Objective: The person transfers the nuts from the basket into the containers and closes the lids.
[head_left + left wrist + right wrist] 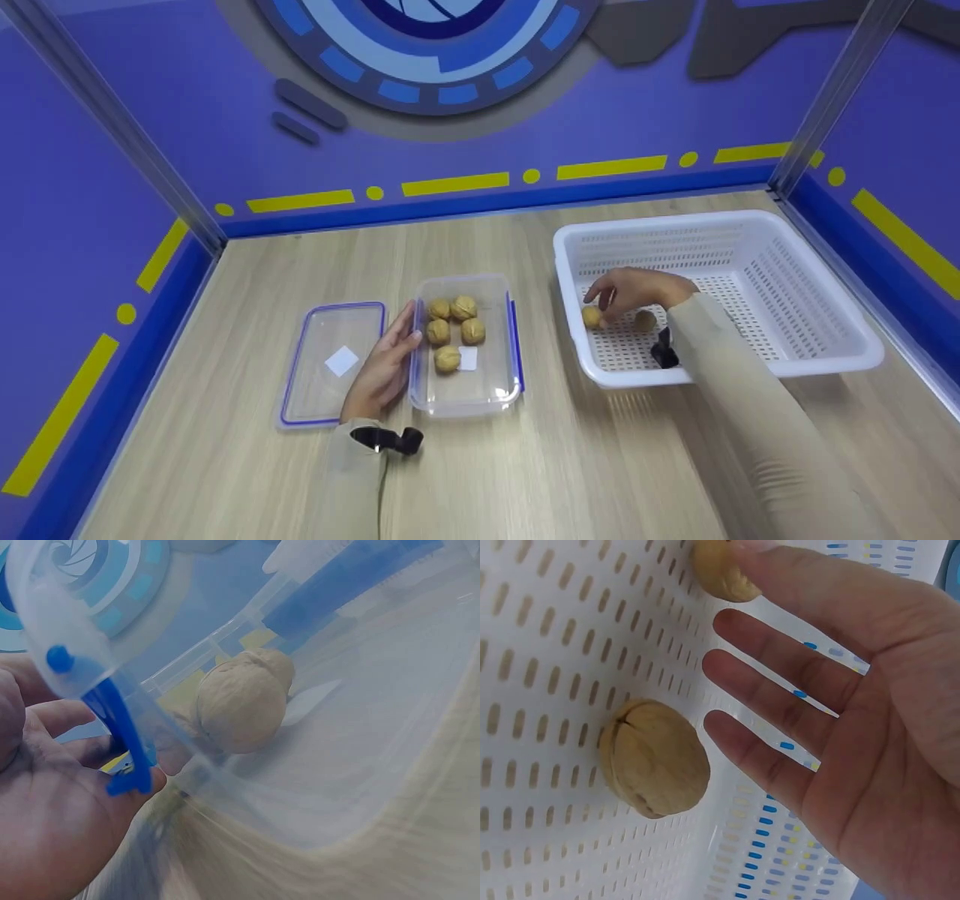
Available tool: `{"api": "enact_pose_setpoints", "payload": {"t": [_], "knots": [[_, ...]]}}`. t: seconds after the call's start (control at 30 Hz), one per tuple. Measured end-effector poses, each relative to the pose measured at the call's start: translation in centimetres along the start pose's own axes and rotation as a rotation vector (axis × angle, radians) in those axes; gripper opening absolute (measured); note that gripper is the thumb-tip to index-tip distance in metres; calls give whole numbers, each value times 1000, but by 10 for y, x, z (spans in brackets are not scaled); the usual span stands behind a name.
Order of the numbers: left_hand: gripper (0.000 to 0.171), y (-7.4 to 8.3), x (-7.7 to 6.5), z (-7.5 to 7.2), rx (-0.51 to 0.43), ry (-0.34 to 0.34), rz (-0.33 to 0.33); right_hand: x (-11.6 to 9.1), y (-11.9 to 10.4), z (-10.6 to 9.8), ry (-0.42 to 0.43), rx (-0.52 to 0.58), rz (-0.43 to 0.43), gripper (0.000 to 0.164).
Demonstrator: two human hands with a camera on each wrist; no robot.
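A clear plastic food container (487, 390) with blue clasps stands on the table, and several walnuts (448, 358) lie inside it. My left hand (382, 375) rests along its left side, fingers stretched along the wall and thumb at the rim. One blue clasp (120, 735) hangs in front of that palm in the left wrist view. Inside the white basket, my right hand (630, 292) pinches a walnut (592, 318) between thumb and index finger near the left wall. Its other fingers (765, 690) are spread out. A second walnut (656, 757) lies on the basket floor beside them.
Left of the container lies its clear lid (311, 375) with a blue seal, partly behind my left hand. The white perforated basket (817, 369) occupies the right of the table, its raised rim around my right hand. Blue panels (465, 206) enclose the back and sides.
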State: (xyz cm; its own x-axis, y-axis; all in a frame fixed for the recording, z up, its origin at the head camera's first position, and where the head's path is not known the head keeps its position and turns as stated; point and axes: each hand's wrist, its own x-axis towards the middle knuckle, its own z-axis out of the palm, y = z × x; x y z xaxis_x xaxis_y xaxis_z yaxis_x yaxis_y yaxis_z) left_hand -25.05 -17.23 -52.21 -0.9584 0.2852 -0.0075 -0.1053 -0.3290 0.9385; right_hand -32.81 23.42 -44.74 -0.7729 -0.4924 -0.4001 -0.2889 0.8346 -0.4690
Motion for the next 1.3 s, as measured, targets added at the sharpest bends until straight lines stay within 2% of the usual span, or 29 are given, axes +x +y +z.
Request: {"api": "enact_pose_setpoints", "payload": {"t": [0.6, 0.93, 1.3], "knots": [[67, 2, -1, -1, 13, 13, -17, 2, -3, 4, 2, -7, 33, 43], [66, 1, 0, 0, 15, 11, -10, 2, -3, 3, -3, -18, -6, 31], [68, 1, 0, 0, 21, 6, -5, 0, -9, -3, 27, 27, 38, 32]]}}
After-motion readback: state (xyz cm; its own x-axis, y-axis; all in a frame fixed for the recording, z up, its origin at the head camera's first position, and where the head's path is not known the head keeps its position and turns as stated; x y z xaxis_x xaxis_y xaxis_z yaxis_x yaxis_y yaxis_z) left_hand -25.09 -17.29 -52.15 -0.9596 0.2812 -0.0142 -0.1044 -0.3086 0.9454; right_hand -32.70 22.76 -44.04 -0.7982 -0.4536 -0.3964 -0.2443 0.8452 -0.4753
